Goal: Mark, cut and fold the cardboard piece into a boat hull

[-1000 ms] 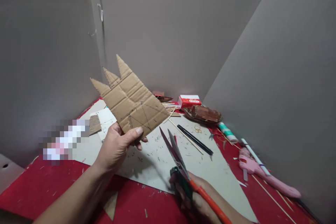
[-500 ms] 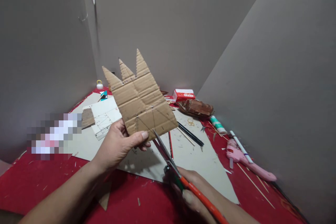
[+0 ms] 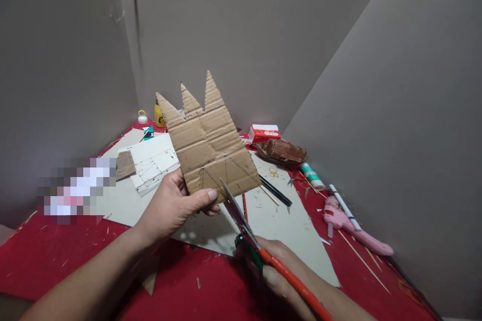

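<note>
A brown piece of corrugated cardboard (image 3: 207, 138) with three pointed spikes along its top is held up and tilted before me. My left hand (image 3: 181, 203) grips its lower left corner, thumb in front and fingers behind. Pencil lines forming triangles run across the lower part. My right hand (image 3: 278, 271) is closed around the scissors (image 3: 259, 246), which have an orange handle and a green part. Their blades reach the cardboard's bottom edge beside my left thumb, one blade in front of the sheet along a pencil line.
On the red cloth (image 3: 101, 261) lies a large pale board (image 3: 301, 241). A white marked sheet (image 3: 154, 163) is at left. To the right are a brown wooden model (image 3: 282, 152), a red box (image 3: 264, 133), a green-white tube (image 3: 312, 176), and a pink glue gun (image 3: 350, 228).
The cardboard and my left hand have shifted slightly to the right in view, revealing more of a yellow bottle behind. The scissors stay at the bottom edge, their blades slightly closer together.
</note>
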The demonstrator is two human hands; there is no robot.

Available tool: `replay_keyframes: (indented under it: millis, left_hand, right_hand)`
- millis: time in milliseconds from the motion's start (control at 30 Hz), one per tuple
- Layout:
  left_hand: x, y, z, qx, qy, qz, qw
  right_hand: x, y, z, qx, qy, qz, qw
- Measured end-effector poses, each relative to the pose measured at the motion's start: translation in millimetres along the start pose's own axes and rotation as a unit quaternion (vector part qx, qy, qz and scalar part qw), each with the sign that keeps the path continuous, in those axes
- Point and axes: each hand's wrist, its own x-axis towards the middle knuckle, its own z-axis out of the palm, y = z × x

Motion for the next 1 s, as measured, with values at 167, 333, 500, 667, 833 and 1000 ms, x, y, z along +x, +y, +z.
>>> replay_keyframes:
  millis: [167,333,500,667,833,1000]
  left_hand:
    - [0.0,0.0,1.2,0.005,0.015,-0.012,1.0]
    - [0.4,0.1,2.1,0.005,0.014,-0.013,1.0]
    - [-0.1,0.1,1.8,0.002,0.013,-0.013,1.0]
    - [0.7,1.5,2.2,0.008,0.014,-0.011,1.0]
    - [0.9,3.1,2.3,0.014,0.016,-0.016,1.0]
    - [0.8,4.4,0.9,0.022,0.0,-0.012,1.0]
  right_hand:
    - [0.7,-3.6,-1.3,0.007,-0.016,0.01,1.0]
    - [-5.3,2.3,-0.4,0.016,0.005,0.036,0.999]
    - [-4.6,4.8,-1.1,0.045,-0.005,0.047,0.998]
    - [-0.2,-4.2,-5.2,0.041,-0.017,0.047,0.998]
    - [-0.5,-14.8,-4.8,0.041,-0.002,0.05,0.998]
    - [-1.7,-18.5,-3.6,0.038,0.01,0.072,0.997]
